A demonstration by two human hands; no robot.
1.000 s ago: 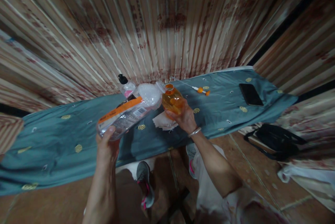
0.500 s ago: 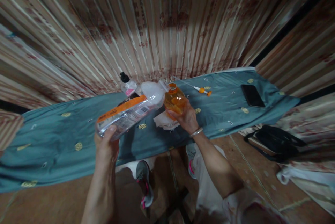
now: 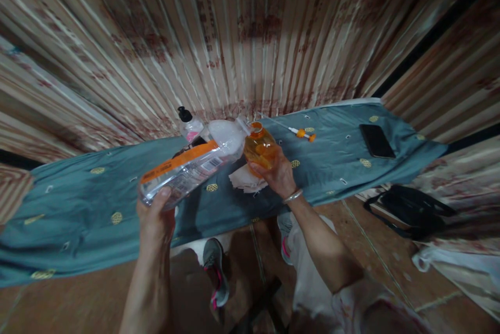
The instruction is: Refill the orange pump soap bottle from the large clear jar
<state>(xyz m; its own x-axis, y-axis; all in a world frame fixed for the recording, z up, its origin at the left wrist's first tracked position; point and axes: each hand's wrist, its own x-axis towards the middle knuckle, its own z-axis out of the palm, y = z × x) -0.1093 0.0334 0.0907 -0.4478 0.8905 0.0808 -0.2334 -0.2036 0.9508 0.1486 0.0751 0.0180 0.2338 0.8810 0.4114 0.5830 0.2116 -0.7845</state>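
My left hand [image 3: 157,219] is closed round the base of a large clear plastic bottle [image 3: 183,175] with an orange label, tilted so that its neck points up and to the right. White, cloudy content fills the neck end. In my right hand [image 3: 279,175] is a small orange see-through bottle [image 3: 260,146], uncapped and roughly upright. The big bottle's mouth is beside the orange bottle's open top; whether they touch, I cannot tell. Under the orange bottle lies a pale crumpled cloth or tissue [image 3: 248,180].
On the teal patterned cloth [image 3: 89,230] stand a black-topped pump bottle [image 3: 190,126] behind the large bottle, an orange-and-white syringe-like tool [image 3: 302,134] and a black phone [image 3: 377,141]. A pleated curtain [image 3: 242,37] hangs behind. A black bag [image 3: 410,211] lies at the right.
The base of the large bottle has shifted slightly left with my left hand. My right hand and the orange bottle are nearly still.
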